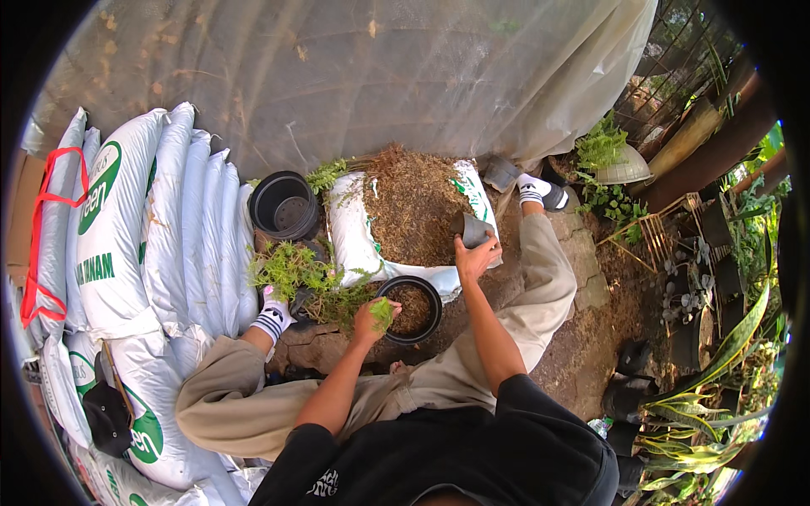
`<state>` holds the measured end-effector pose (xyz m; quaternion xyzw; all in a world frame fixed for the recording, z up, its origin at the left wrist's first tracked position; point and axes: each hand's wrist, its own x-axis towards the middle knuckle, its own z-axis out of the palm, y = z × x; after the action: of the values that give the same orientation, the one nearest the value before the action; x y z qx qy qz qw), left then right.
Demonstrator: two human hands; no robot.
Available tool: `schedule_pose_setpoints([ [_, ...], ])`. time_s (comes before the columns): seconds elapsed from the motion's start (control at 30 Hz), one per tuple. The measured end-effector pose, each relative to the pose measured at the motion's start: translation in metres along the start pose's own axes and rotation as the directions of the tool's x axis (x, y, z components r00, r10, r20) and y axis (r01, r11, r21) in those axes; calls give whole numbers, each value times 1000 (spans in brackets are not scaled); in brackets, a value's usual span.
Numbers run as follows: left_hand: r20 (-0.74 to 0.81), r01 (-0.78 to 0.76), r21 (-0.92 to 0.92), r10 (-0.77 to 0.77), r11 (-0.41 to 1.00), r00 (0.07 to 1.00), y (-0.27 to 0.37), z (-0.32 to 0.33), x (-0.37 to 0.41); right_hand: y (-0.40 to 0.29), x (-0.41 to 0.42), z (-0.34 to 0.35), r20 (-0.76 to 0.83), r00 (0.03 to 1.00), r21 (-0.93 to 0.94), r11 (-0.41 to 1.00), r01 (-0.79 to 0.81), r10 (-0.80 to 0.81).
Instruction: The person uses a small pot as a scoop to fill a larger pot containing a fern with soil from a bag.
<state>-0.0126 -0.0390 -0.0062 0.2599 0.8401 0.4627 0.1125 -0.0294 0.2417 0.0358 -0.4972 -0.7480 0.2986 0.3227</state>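
My left hand holds a small green leafy cutting at the left rim of a round black plastic pot, which is partly filled with brown potting mix. In my right hand is a small grey plastic pot, tilted over the right side of an open white sack. The sack is heaped with loose brown potting mix. Green plants with fine leaves lie to the left of my left hand, by my foot.
Stacked black pots stand left of the open sack. Full white sacks are piled at the left, with a black cap on them. A plastic sheet hangs behind. Potted snake plants and a wire rack are at the right.
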Motion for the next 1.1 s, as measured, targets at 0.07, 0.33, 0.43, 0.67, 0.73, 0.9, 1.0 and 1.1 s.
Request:
schedule_pose_setpoints([
  [0.07, 31, 22, 6, -22, 1000, 999, 9, -3, 2, -4, -6, 11, 86, 996, -26, 1000, -17, 19],
  [0.33, 70, 171, 13, -172, 985, 983, 11, -10, 6, -31, -5, 27, 257, 945, -75, 979, -189, 202],
  [0.43, 113, 228, 20, -229, 973, 967, 10, -9, 8, -23, 11, 27, 342, 894, -63, 956, -285, 289],
  [0.67, 60, 140, 54, -143, 989, 988, 2, -7, 5, -28, 17, 27, 399, 839, 51, 905, -422, 369],
  [0.73, 84, 138, 19, -139, 990, 987, 10, -9, 5, -26, 14, 29, 351, 839, 65, 883, -466, 417],
  [0.9, 98, 85, 62, -91, 994, 991, 6, -10, 5, -25, 5, 38, 336, 812, 134, 829, -543, 478],
  [1.0, 78, 70, 108, -79, 992, 994, 6, -7, 6, -10, 10, 35, 448, 749, 348, 677, -649, 488],
  [1.1, 116, 133, 12, -134, 991, 984, -4, -4, 7, -8, 17, 30, 560, 686, 375, 595, -711, 465],
])
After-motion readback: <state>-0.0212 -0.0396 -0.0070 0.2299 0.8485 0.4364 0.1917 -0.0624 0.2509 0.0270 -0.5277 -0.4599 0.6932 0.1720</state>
